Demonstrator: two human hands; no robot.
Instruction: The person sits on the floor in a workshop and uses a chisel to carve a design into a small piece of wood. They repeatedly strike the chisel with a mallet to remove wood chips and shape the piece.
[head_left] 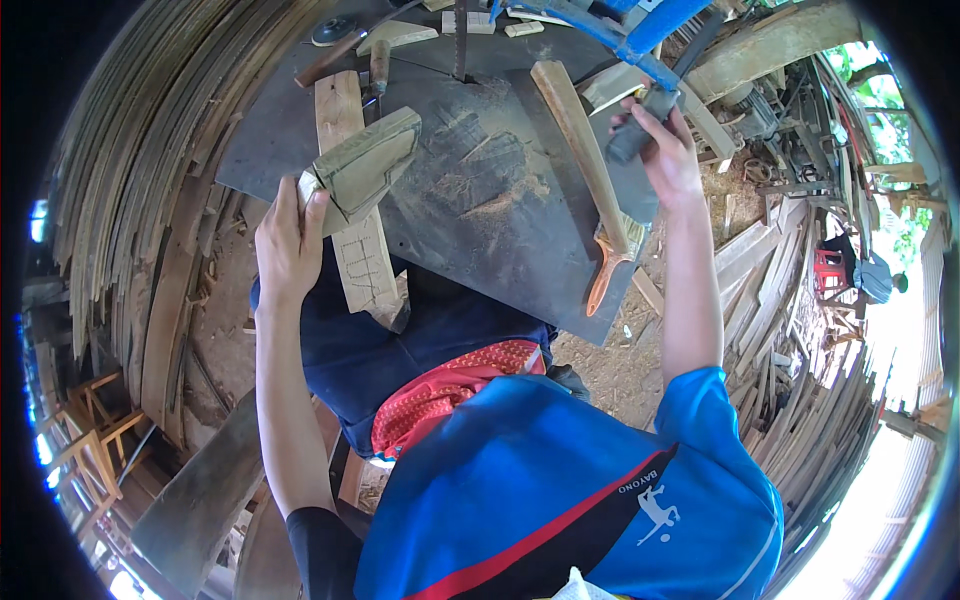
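Note:
My left hand grips a short wooden block with dark drawn lines, tilted over a longer light board that also bears markings. My right hand is closed on a dark grey object, too unclear to name, beside the blue metal frame. Between my hands is a dark metal tabletop with sawdust on it and an upright saw blade toward the back. A long wooden bar lies to the right, its lower end by an orange-handled brush.
Hand tools and offcuts lie at the table's back. Long planks fill the left side; more lumber and machinery stand at the right. A person is by a red chair at the far right.

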